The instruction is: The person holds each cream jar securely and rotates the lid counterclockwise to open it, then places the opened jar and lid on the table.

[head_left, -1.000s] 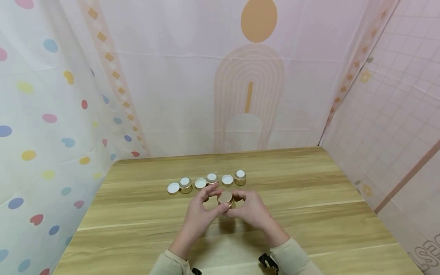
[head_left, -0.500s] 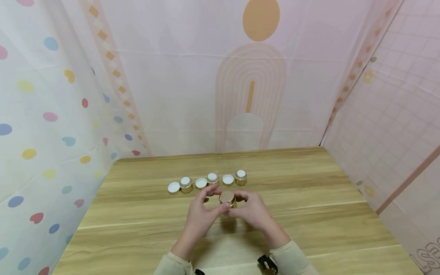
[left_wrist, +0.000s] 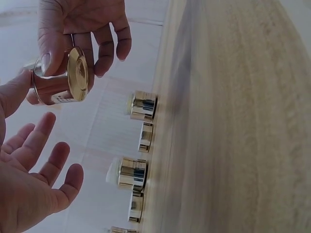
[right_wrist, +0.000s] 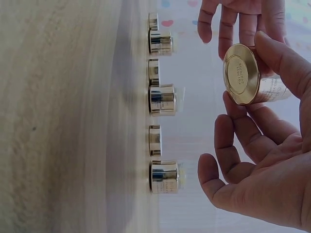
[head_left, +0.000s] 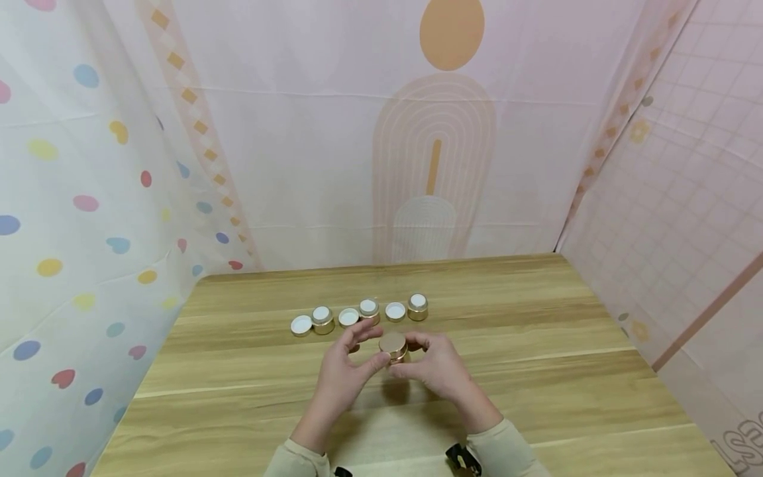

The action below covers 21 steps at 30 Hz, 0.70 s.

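Observation:
A small gold cream jar [head_left: 393, 344] with its lid on is held up over the table between both hands. My left hand [head_left: 344, 371] pinches it at the lid end, thumb on the near side, the other fingers spread away from it. With thumb and index finger my right hand [head_left: 440, 366] grips the body low down, near the base; its remaining fingers are loosely bent. The right wrist view shows the jar's gold base [right_wrist: 241, 74] with stamped characters. Part of the lid is hidden behind the fingers there.
Beyond the hands, a row on the wooden table [head_left: 536, 371] alternates three upturned lids, such as the leftmost lid [head_left: 301, 325], with three open gold jars, the rightmost jar [head_left: 418, 308] among them. Printed cloth [head_left: 310, 165] hangs behind the table and along both sides.
My left thumb and fingers have shifted slightly left around the lid end, showing more of its side. The right hand keeps its hold on the jar; the row is unchanged.

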Available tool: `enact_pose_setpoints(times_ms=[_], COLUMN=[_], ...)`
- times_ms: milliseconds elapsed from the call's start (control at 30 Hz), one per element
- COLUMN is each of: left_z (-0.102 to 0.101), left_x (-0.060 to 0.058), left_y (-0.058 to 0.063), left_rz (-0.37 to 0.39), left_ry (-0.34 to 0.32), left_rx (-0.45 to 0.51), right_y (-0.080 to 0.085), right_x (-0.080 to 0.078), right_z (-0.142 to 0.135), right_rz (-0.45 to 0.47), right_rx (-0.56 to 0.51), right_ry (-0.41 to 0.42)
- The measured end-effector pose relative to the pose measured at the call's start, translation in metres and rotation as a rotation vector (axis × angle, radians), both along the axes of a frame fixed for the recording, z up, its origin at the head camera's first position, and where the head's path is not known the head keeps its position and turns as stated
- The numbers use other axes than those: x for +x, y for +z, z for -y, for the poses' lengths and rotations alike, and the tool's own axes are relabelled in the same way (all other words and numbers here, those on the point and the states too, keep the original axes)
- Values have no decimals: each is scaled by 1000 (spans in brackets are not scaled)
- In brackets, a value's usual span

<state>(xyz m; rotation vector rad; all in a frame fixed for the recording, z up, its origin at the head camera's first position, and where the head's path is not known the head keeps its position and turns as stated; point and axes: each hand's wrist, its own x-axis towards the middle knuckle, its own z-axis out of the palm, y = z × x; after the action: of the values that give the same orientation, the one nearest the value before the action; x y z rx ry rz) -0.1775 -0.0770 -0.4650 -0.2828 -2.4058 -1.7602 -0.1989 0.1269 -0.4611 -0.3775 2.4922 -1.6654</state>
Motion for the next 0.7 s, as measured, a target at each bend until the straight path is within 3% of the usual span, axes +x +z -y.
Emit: enact_pose_setpoints(times_ms=[433,700], left_z=[-2,4], left_x=[0,-1], left_y=[-4,-3], left_rz=[-18,3], left_ry=[3,-34], left_rx=[0,22], right_y=[-1,0], right_x=[1,1], right_z=[0,0], right_rz=[12,33], right_rx=[-3,-28], right_ry=[11,4])
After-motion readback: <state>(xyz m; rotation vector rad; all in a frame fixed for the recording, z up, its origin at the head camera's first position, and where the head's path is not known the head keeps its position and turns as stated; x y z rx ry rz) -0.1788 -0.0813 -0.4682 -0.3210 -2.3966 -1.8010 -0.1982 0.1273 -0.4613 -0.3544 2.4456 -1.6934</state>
